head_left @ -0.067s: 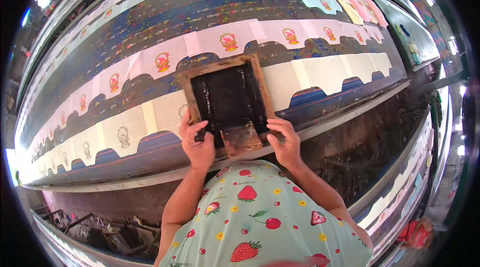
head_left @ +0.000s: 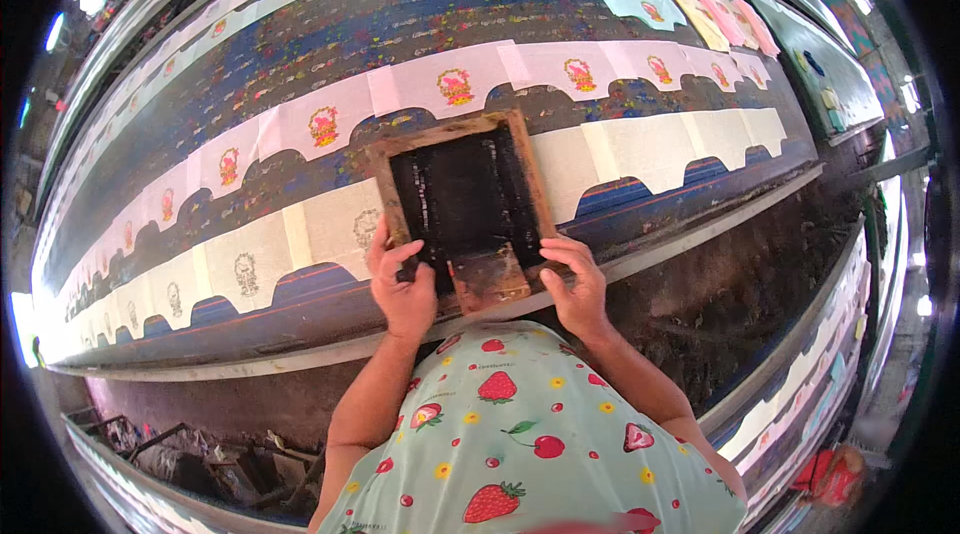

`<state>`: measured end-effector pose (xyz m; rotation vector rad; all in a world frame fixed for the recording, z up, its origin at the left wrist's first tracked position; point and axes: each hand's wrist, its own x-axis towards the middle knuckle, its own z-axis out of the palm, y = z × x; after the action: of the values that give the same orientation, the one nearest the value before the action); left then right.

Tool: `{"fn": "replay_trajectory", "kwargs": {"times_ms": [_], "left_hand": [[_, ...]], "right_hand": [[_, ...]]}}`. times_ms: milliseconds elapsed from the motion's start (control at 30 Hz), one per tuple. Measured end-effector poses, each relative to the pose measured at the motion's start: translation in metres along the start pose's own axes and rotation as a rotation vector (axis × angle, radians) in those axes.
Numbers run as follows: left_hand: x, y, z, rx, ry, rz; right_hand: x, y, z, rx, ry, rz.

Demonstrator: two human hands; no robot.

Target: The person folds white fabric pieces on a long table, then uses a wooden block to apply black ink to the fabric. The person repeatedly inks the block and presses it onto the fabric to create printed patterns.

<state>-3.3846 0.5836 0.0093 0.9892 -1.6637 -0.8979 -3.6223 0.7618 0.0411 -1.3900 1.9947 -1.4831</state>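
A wooden-framed printing screen (head_left: 533, 179) with a dark, ink-coated mesh lies over the near row of cream fabric pieces (head_left: 640, 149). My left hand (head_left: 404, 284) grips the frame's left side near its lower end, with the fingers along the outer edge and the thumb inward. On the opposite side, my right hand (head_left: 577, 286) grips the lower right edge between fingers and thumb. A stained, brownish squeegee-like block (head_left: 490, 277) rests in the frame's lower part, between my hands. Just left of the screen, a cream piece shows a dark outline print (head_left: 368, 227), partly covered by the frame.
Beyond the cream row runs a row of pink pieces (head_left: 345, 119) with coloured prints on the paint-spotted long table (head_left: 400, 9). Loose blue, yellow and pink pieces (head_left: 640, 6) lie at the far right. The table's near rail (head_left: 690, 234) passes in front of me.
The screen and both my hands have shifted slightly to the right. More of the outline print beside the frame's left edge now shows.
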Motion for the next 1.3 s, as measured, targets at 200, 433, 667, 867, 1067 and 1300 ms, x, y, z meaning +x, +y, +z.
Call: {"fn": "replay_trajectory", "kwargs": {"times_ms": [200,433,667,867,1067,1300], "left_hand": [[-0.009,0.017,0.091,-0.047,-0.013,-0.036],[-0.017,0.027,0.13,-0.023,0.009,-0.062],[-0.018,0.022,0.138,-0.08,-0.008,-0.165],[-0.018,0.027,0.139,-0.057,-0.017,-0.178],[-0.018,0.024,0.137,-0.064,-0.031,-0.163],[-0.009,0.017,0.128,-0.132,-0.054,-0.16]], "right_hand": [[0.018,0.053,-0.072,-0.053,0.02,-0.057],[0.033,0.049,-0.101,-0.265,-0.164,-0.359],[0.053,0.031,-0.087,-0.405,-0.467,-0.518],[0.078,0.016,-0.086,-0.491,-0.575,-0.571],[0.142,0.0,-0.102,-0.46,-0.886,-0.469],[0.235,0.012,-0.076,-0.358,-0.94,-0.388]]}}
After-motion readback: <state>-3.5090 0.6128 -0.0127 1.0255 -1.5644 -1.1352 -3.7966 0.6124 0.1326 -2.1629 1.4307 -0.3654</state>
